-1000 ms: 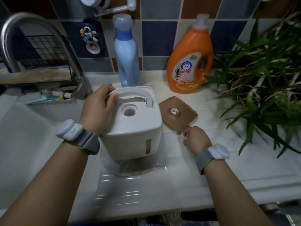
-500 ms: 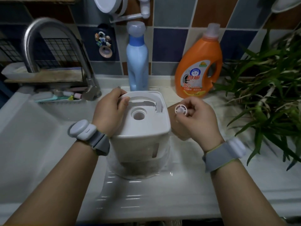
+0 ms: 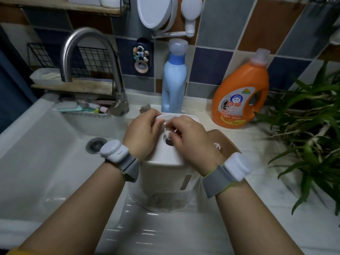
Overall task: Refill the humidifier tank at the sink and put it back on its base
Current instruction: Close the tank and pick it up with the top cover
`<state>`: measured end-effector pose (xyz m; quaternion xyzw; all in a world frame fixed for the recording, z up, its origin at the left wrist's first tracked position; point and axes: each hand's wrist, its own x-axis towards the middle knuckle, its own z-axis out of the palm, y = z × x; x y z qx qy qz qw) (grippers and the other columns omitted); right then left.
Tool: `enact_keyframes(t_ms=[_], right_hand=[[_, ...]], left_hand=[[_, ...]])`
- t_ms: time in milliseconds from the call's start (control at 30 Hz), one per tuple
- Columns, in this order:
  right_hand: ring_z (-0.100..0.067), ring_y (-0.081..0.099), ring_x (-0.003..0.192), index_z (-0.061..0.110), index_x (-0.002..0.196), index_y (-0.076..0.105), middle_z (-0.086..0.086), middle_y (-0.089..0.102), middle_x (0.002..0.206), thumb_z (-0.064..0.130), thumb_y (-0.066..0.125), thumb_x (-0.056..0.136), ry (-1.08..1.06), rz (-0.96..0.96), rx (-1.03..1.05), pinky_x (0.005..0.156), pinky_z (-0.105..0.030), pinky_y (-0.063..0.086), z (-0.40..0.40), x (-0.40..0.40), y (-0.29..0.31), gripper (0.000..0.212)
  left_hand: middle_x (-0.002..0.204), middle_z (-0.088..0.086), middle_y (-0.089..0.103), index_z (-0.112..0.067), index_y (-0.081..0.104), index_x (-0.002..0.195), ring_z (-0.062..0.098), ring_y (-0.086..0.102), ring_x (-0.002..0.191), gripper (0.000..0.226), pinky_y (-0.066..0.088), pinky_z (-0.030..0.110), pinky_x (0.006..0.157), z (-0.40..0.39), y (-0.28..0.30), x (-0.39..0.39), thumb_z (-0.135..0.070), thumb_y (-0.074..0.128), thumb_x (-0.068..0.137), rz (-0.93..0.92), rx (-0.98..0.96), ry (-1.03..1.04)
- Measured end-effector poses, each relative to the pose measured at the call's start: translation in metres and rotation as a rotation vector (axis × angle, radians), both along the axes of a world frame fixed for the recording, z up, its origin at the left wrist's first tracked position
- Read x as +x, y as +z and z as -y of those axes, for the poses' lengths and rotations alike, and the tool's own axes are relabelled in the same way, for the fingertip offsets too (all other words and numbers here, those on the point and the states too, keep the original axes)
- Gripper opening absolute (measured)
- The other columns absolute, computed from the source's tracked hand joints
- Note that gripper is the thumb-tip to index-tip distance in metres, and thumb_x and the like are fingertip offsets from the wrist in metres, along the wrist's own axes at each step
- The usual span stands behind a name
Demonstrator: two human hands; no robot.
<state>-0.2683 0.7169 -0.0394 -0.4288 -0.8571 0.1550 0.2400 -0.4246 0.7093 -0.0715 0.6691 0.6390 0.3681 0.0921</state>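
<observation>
A: Far left?
B: Sink, faucet arched over it.
A: Tank?
B: Humidifier tank upright on the bench, beside the basin. Left hand, grip closed on the tank's top edge.
A: Right?
B: Right hand pinches a small white cap over the fill hole. Brown lid behind; orange detergent bottle farther right.

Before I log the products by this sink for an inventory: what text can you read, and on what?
"白猫", on the orange detergent bottle label.
"360°", on the same label, just below.
The small print beside and under it is too blurred to read.
The blue bottle and the humidifier tank show no readable text.
</observation>
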Motion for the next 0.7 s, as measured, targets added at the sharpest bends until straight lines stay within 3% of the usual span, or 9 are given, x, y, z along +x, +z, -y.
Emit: enact_keyframes(t_ms=[233,700], right_hand=[[-0.03,0.058,0.091,0.015,0.089,0.071,-0.011,0.063,0.091,0.013,0.057,0.085,0.067,0.232,0.025,0.081,-0.038,0.043,-0.003,-0.012,0.006,0.015],[-0.024,0.062,0.098,0.022,0.098,0.074,-0.003,0.073,0.1,0.019,0.059,0.086,0.008,0.239,0.004,0.082,-0.032,0.045,-0.007,-0.008,0.001,0.019]], left_hand=[[0.089,0.004,0.066,-0.014,0.061,0.098,0.03,0.06,0.087,0.035,0.046,0.042,0.077,0.002,-0.003,-0.008,-0.041,0.04,0.091,0.022,-0.008,0.014],[0.089,0.002,0.065,-0.015,0.06,0.098,0.029,0.059,0.086,0.031,0.043,0.037,0.074,0.002,-0.002,-0.006,-0.039,0.041,0.092,0.015,-0.01,0.009]])
